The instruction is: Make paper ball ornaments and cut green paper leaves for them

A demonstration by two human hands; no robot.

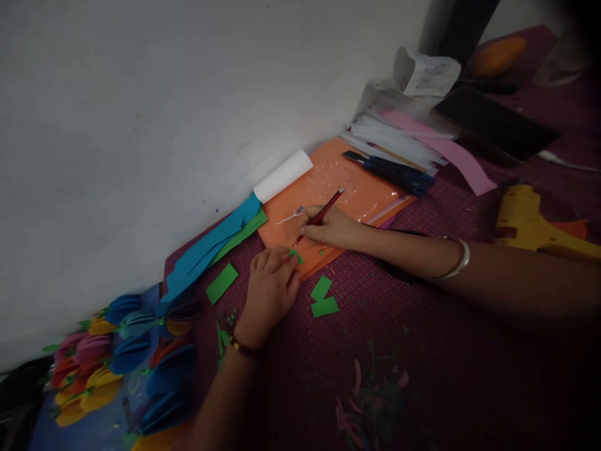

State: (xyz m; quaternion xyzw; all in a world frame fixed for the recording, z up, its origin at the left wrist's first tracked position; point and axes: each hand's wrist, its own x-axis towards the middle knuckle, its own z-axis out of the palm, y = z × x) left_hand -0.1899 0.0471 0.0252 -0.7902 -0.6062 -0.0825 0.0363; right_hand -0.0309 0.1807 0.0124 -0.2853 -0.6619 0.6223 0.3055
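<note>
My right hand [339,228] is closed around a red-and-black pencil [331,205], its tip down by a small green paper piece [297,255]. With fingers bent and pressed together, my left hand [270,289] holds that piece against an orange sheet [291,219] under a shiny clear cover. Most of the piece is hidden beneath the fingers. A white squiggle of string or glue [288,217] lies beside my right fingertips. Two green rectangles [325,307] rest just off the sheet's near edge, and another green rectangle [222,283] lies left of my left hand.
A blue cutter [394,172] lies on the sheet's far end, near white strips [385,134] and a pink strip [462,163]. On the right are a dark phone [493,123] and a yellow glue gun [526,219]. Colourful folded paper shapes [129,354] crowd the left. Scraps [370,401] litter the front.
</note>
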